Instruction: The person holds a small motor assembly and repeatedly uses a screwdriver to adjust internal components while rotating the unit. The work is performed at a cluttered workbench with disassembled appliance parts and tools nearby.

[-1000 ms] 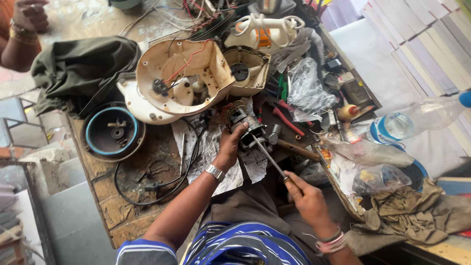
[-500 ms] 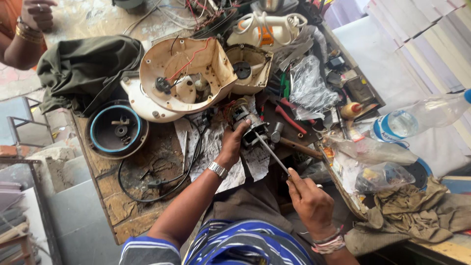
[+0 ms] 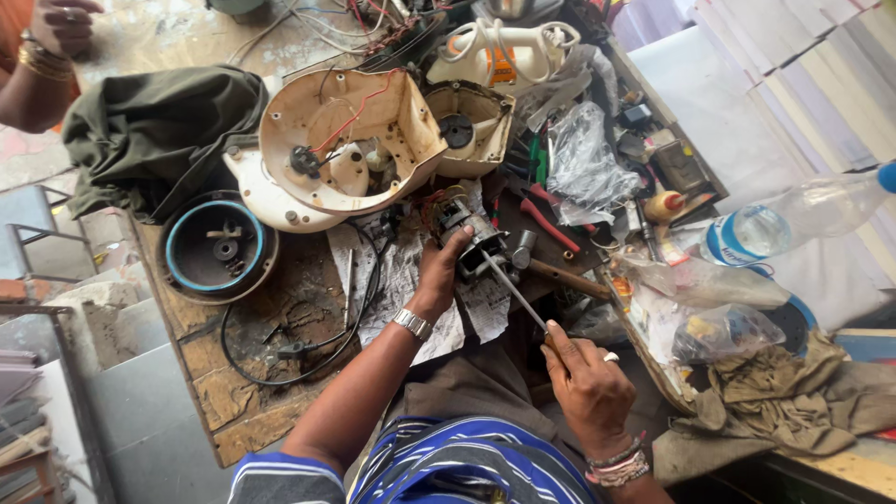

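1. Small electric motor (image 3: 471, 238), dark metal with copper windings, sits on crumpled newspaper (image 3: 401, 280) near the middle of the wooden workbench (image 3: 243, 411).
2. Left hand (image 3: 441, 275) rests on the motor's near side, fingers curled over the housing and steadying it. Fingers closed on it, wrist bearing a metal watch band.
3. Right hand (image 3: 586, 378) is fisted tight around the handle of a screwdriver (image 3: 515, 297); the shaft runs up and left, its tip at the motor body. Exact seat of the tip too small to resolve.
4. Judged step: working a fastener on the motor. Judged requirement: keep the shaft in line with the fastener and the motor pinned against turning.
5. Just right of the motor: a hammer (image 3: 551, 266) with wooden handle, and red-handled pliers (image 3: 551, 219).
6. Behind the motor: a cream plastic appliance housing (image 3: 359, 140), open side up, red wire inside; a smaller cream base (image 3: 471, 131) beside it.
7. Left: a round black part with a blue ring (image 3: 217, 247).
8. Packages: clear plastic bags (image 3: 583, 159) right of centre; a clear water bottle (image 3: 793, 219) with a blue-and-white label band, lying on its side at right.
9. Another person's hand (image 3: 61, 23) shows at top left, apart from the work.
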